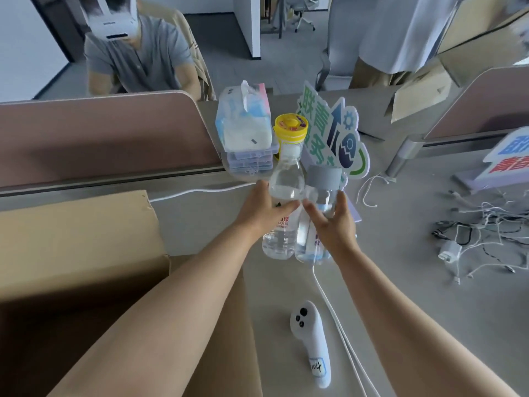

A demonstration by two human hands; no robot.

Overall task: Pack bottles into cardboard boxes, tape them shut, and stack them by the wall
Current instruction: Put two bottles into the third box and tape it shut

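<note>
Each hand clasped one upright bottle: left hand (264,209) the clear water bottle (283,207), right hand (332,222) the grey-capped bottle (317,213); open brown cardboard box (77,242) lay to their left.

No sleeves in sight, both forearms are bare right down to the bottom edge of the shot. The left hand (264,209) and right hand (333,222) have no gloves, no rings that I can spot, and nothing strapped on either wrist just behind them. Nails look short, though it's a bit blurry.
</note>
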